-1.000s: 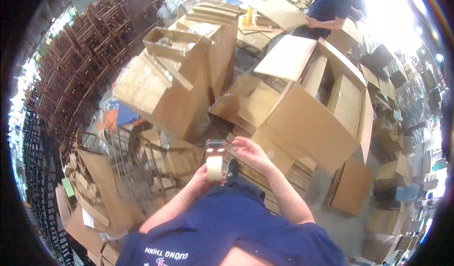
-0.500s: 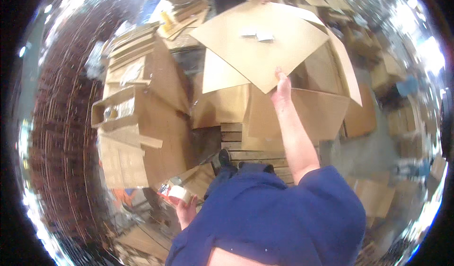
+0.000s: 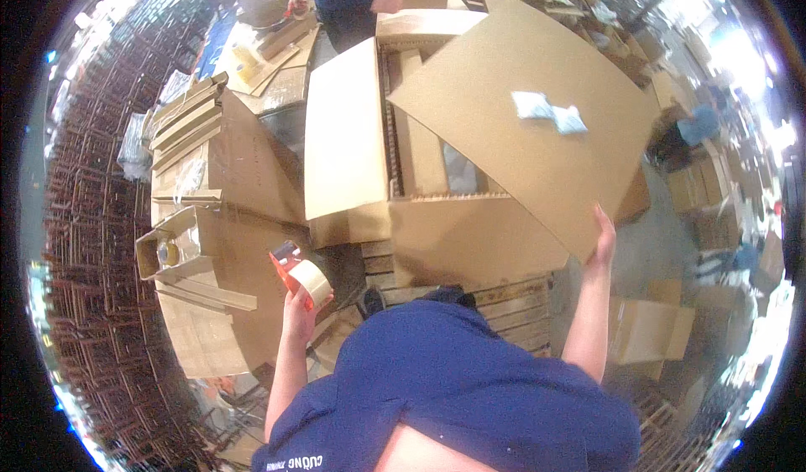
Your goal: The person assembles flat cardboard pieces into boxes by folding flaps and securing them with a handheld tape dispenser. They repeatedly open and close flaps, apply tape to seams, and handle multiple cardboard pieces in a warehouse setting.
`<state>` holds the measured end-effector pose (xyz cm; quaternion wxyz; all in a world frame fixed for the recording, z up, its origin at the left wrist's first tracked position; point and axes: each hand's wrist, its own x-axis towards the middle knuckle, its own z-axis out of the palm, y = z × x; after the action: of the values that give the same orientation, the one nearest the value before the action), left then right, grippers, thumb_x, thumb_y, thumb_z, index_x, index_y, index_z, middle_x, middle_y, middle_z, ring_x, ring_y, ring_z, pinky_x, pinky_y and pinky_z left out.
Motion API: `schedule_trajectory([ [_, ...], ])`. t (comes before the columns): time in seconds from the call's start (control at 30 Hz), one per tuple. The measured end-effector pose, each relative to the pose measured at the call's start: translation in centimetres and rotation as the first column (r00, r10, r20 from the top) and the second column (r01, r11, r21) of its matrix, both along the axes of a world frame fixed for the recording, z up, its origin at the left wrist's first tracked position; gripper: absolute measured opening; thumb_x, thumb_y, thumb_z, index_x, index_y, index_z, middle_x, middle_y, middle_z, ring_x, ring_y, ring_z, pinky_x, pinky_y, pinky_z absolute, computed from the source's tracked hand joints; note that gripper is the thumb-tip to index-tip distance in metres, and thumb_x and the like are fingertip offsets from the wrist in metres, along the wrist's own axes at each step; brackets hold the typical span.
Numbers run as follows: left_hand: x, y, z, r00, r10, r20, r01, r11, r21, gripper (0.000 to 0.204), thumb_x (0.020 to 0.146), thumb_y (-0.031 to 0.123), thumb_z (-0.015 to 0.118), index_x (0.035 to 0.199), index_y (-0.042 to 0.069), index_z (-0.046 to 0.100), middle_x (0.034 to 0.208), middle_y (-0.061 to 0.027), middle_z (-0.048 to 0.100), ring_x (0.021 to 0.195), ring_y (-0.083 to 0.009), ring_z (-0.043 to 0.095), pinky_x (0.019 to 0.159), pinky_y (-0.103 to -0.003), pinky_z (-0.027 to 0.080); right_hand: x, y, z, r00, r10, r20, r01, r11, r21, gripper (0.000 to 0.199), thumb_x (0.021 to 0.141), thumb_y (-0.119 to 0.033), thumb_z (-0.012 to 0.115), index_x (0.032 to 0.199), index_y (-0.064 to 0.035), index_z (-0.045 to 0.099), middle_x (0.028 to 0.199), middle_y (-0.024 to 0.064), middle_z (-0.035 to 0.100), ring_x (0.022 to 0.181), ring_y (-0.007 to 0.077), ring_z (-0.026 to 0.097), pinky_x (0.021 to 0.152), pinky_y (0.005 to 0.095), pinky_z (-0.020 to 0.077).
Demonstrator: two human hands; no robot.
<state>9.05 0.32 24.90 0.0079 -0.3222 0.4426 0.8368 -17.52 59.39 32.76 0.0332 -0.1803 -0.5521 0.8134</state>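
Observation:
My left hand [image 3: 298,314] is wrapped round a red tape dispenser [image 3: 284,269] with a wide roll of pale tape [image 3: 312,282]. It is raised beside the stacked cartons. In my right hand [image 3: 603,239] is the near corner of a large flat cardboard sheet [image 3: 504,78]. Two small white packets [image 3: 550,113] lie on top of the sheet. Tilted over the right part of a big open cardboard box [image 3: 470,237], the sheet hides that side. The box's left flap [image 3: 344,136] is folded outward. Inside, cardboard strips and something greyish partly show.
Another person [image 3: 340,2] stands beyond the box, hands apart from the sheet. At left are stacked cartons [image 3: 252,161], one holding tape rolls [image 3: 168,252]. A wooden pallet [image 3: 512,312] lies under the box. Metal racks [image 3: 92,245] line the far left; more cartons [image 3: 646,329] stand right.
The cardboard sheet has swung right with my right hand, uncovering the box's left part. My left hand has risen with the tape dispenser. The other person's hand has left the sheet.

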Motion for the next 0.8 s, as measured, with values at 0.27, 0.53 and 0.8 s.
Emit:
schedule_trajectory([
  [0.27, -18.1, 14.4, 2.6, 0.953, 0.005, -0.304, 0.034, 0.992, 0.121, 0.088, 0.108, 0.058, 0.073, 0.178, 0.014, 0.039, 0.171, -0.0127, 0.054, 0.149, -0.0323, 0.061, 0.118, -0.054, 0.053, -4.1, 12.7, -0.9, 0.996, 0.033, 0.086, -0.042, 0.993, 0.113, 0.067, 0.1, -0.024, 0.08, 0.159, -0.0034, 0.057, 0.147, 0.014, 0.07, 0.129, 0.0322, 0.072, 0.104, 0.05, 0.0628],
  [0.53, -25.2, 13.4, 3.5, 0.959, -0.098, -0.264, 0.05, 0.981, -0.186, 0.069, 0.113, 0.047, 0.066, 0.169, 0.009, 0.054, 0.158, -0.0127, 0.07, 0.146, -0.0228, 0.063, 0.123, -0.042, 0.049, -18.4, 11.9, -6.6, 0.88, 0.446, 0.166, -0.474, 0.799, 0.368, 0.078, 0.099, -0.029, 0.084, 0.166, -0.0024, 0.054, 0.159, 0.0171, 0.064, 0.143, 0.0323, 0.064, 0.121, 0.0468, 0.0527],
  [0.8, -19.7, 14.3, -1.9, 0.971, 0.112, -0.211, -0.157, 0.965, -0.21, 0.056, 0.095, -0.002, 0.052, 0.148, -0.004, 0.071, 0.134, -0.0102, 0.08, 0.115, -0.018, 0.078, 0.105, -0.036, 0.063, -16.3, -18.2, -9.6, 0.542, 0.84, 0.028, -0.072, 0.013, 0.997, 0.086, 0.099, -0.052, 0.086, 0.169, -0.0133, 0.056, 0.178, 0.022, 0.044, 0.168, 0.0423, 0.036, 0.139, 0.0558, 0.0254],
])
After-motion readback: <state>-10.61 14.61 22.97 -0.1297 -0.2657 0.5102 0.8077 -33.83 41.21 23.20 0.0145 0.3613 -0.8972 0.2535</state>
